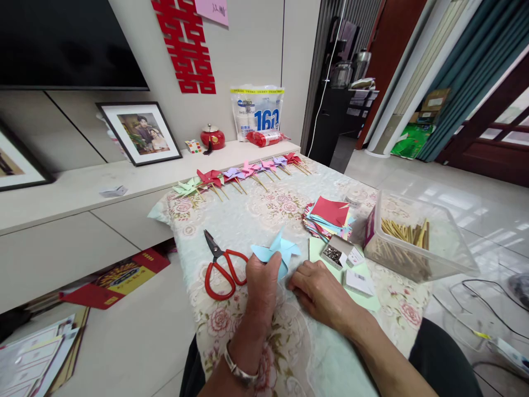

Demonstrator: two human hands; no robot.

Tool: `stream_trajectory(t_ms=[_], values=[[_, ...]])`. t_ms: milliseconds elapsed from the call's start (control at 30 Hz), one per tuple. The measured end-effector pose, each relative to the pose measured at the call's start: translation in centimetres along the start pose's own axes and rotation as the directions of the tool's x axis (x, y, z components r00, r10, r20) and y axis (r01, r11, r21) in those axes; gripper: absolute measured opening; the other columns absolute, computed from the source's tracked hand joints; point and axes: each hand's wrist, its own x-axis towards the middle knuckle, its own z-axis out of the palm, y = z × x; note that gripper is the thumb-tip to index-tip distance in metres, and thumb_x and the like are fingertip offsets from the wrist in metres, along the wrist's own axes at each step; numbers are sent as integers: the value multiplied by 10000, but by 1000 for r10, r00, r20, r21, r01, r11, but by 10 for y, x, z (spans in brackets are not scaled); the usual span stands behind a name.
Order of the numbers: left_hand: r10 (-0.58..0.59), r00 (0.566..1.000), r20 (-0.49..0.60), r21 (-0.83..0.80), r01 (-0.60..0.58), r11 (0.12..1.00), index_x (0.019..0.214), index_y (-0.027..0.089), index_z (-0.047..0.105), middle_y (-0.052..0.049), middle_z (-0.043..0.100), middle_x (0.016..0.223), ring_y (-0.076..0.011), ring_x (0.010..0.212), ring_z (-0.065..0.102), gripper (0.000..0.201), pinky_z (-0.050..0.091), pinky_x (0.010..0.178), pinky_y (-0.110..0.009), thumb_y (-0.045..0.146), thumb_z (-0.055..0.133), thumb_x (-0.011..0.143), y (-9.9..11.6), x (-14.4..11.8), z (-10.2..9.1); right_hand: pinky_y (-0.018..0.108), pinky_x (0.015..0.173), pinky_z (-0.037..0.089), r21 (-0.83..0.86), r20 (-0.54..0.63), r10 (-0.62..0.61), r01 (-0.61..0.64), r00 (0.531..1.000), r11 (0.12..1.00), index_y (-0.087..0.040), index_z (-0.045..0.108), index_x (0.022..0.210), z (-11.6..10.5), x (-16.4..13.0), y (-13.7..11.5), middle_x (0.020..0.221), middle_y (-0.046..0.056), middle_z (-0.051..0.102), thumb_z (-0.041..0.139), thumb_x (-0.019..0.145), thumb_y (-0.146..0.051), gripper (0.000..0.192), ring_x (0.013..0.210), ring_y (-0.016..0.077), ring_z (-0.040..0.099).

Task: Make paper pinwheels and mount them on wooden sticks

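My desk (264, 215), under a rose-patterned lace cloth, fills the middle of my view. Behind it at 11 o'clock runs a long pale cabinet (82, 187) with a framed photograph (140, 132) leaning on the wall and a red paper cutting (185, 47) stuck above it. At 3 o'clock on the desk stands a clear plastic tub (438, 242) of thin wooden sticks (407, 231). At 12 o'clock, along the far edge, a row of finished paper pinwheels (243, 173) lies side by side. A stack of coloured paper squares (330, 218) sits at 1 o'clock, just beside the tub. Red-handled scissors (221, 264) lie at 9 o'clock from my hands, blades pointing away from me.

My left hand (261, 286) is closed narrowly, fingers pinched on the light blue pinwheel (276, 251), which I hold just above the cloth at the centre of the desk. My right hand (320, 289) rests loosely curled, knuckles up, on the cloth just right of the pinwheel; I cannot tell whether its fingertips grip anything. Beyond it at 2 o'clock a small open box of metal pins (333, 255) lies on a pale green sheet (316, 248).
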Motion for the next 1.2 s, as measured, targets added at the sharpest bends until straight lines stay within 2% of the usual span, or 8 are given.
stream_trajectory(t_ms=[133,300,500,633,833,1067,1200], values=[[4,1000,-4,-9,-4,1000,563,196,510,65,434,529,-108,524,373,178,369,498,-238,303,641,619,-1,0,0,332,753,350,12,-51,8,-7,999,1000,-210,650,915,-4,0,3,929,45,657,542,925,-121,141,902,205,561],[13,1000,-19,14,-13,1000,583,182,540,60,457,542,-104,532,381,163,379,502,-233,301,639,631,-4,2,-1,339,781,382,50,-121,20,-15,992,999,-191,631,925,-9,-2,12,906,61,653,445,988,-145,202,869,201,556],[12,1000,-13,26,-11,1000,586,185,515,60,449,548,-99,535,373,177,367,491,-225,300,633,650,-7,3,-2,344,784,360,59,10,17,-18,1000,998,-211,656,904,-15,-7,6,901,30,664,590,924,-158,87,886,202,586],[-1,1000,2,-10,1,1000,607,185,519,63,446,548,-96,530,363,173,365,486,-224,302,639,653,-7,0,-1,346,768,329,-15,36,48,-48,998,999,-208,670,892,-14,-5,1,908,33,659,603,919,-155,89,906,209,583],[19,1000,7,-10,-19,1000,589,184,527,67,434,533,-100,526,361,173,368,482,-225,302,642,641,-6,1,0,345,718,281,-137,38,24,-18,999,990,-200,644,820,-4,0,-2,886,38,640,542,939,-147,165,874,201,551],[15,1000,0,-31,-15,999,567,186,511,62,436,539,-96,522,352,183,356,470,-225,286,651,627,-3,0,0,356,699,258,-323,9,-29,30,1000,946,-193,590,824,7,0,-6,883,45,626,528,946,-115,157,839,202,519],[31,999,-9,-8,-31,999,573,184,512,65,424,544,-94,533,343,178,364,486,-223,282,643,642,-3,1,0,349,708,290,-313,-3,-52,49,999,949,-182,569,813,8,-1,-8,872,60,632,528,913,-111,129,816,208,528]])
